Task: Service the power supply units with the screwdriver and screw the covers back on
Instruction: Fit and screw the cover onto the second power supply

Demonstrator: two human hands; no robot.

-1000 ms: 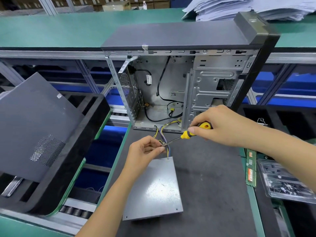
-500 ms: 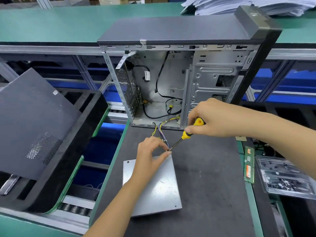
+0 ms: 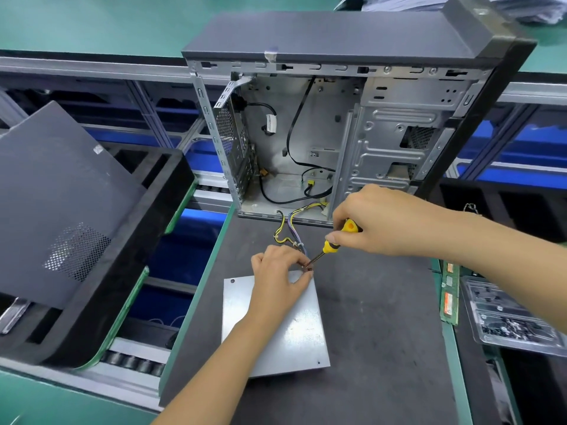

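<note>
Power supply unit (image 3: 294, 338), a flat silver box, lies on the dark mat (image 3: 383, 332) in the lower middle of the frame. Its colored wires (image 3: 291, 228) run up toward the open computer case (image 3: 337, 127). Left hand (image 3: 277, 277) rests on the box's top right corner, fingers curled and pinching something tiny there. Right hand (image 3: 380, 222) grips the yellow screwdriver (image 3: 333, 240), its tip pointing down at that same corner.

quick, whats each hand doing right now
Left hand: pinching something small at the power supply unit's corner, cannot tell what.
Right hand: gripping the screwdriver.
</note>
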